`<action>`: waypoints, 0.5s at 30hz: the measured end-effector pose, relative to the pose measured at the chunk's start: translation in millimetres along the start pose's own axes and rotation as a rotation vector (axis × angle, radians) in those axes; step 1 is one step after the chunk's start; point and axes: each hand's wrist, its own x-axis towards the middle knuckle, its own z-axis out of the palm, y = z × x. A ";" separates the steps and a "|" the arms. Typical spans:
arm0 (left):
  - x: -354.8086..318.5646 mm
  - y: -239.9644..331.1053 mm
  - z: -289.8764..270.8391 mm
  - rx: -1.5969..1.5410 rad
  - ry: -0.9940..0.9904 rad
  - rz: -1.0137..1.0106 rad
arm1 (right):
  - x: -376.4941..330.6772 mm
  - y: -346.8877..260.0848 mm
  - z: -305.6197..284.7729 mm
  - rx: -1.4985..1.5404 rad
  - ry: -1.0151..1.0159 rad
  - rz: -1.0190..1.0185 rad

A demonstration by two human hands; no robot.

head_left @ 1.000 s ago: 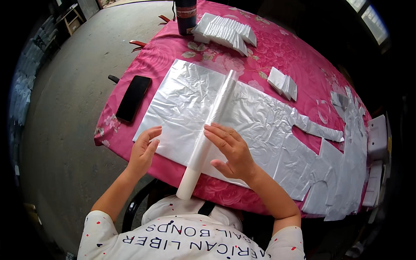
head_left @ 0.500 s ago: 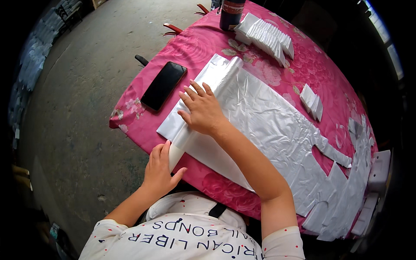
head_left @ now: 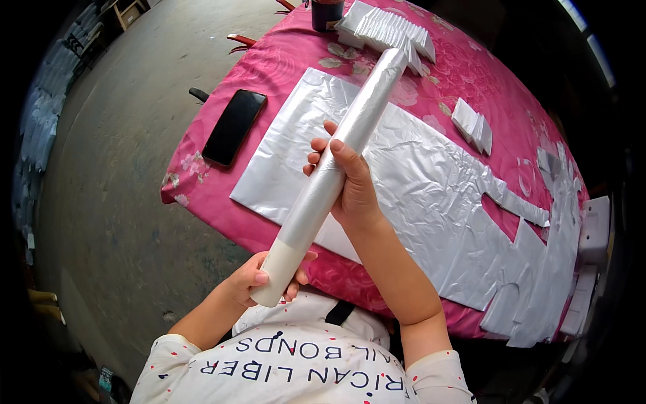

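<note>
Gripping the white roll point(head_left: 311, 205): left grip point(head_left: 247, 279) wrapped around its paler 7-o'clock end, right grip point(head_left: 353, 188) closed mid-length, top pointing to 1. Film point(head_left: 366, 114) looks wound over most of it already; flat plastic sheets point(head_left: 431, 195) below, spreading toward 4 o'clock, not rolled up. Phone point(head_left: 235, 128) at 10, folded packets point(head_left: 387, 28) at 1 and 2, all on pink surface point(head_left: 474, 81).

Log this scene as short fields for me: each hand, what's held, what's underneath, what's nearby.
Left hand: gripping film roll near its pale lower end
Right hand: wrapped around the roll's middle
Roll angle: slanting toward upper right
Underneath: silvery plastic sheeting on pink floral tablecloth
Left of sheeting: black phone
Beyond sheeting: large folded stack, small folded stack
</note>
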 end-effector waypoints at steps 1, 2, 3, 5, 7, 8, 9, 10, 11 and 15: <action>5.9 2.0 6.7 -0.098 -0.064 -0.044 | -5.3 -9.4 2.9 -0.040 0.026 -0.041; 12.9 2.3 13.5 0.069 -0.001 -0.015 | -10.1 -18.1 3.8 -0.118 0.070 -0.061; 20.0 2.5 20.6 0.236 0.061 0.016 | -14.7 -26.2 4.3 -0.195 0.113 -0.080; 30.0 3.9 24.9 0.580 0.082 0.044 | -24.4 -36.1 0.8 -0.261 0.151 -0.119; 32.2 4.8 26.5 0.174 -0.172 -0.137 | -38.5 -42.7 -2.2 -0.097 0.095 -0.127; 32.2 4.1 27.8 -0.031 -0.287 -0.229 | -45.0 -44.1 -4.1 -0.011 0.064 -0.132; 33.3 -0.4 31.0 -0.141 -0.296 -0.234 | -50.0 -45.1 -7.4 0.017 0.078 -0.143; 36.9 -6.7 32.4 -0.152 -0.308 -0.253 | -54.6 -46.1 -11.3 0.046 0.091 -0.154; 39.7 -14.1 29.9 -0.165 -0.321 -0.271 | -58.3 -44.0 -14.1 0.071 0.104 -0.163; 51.2 -11.1 38.4 0.183 -0.251 -0.297 | -69.2 -43.8 -30.9 0.010 0.286 -0.113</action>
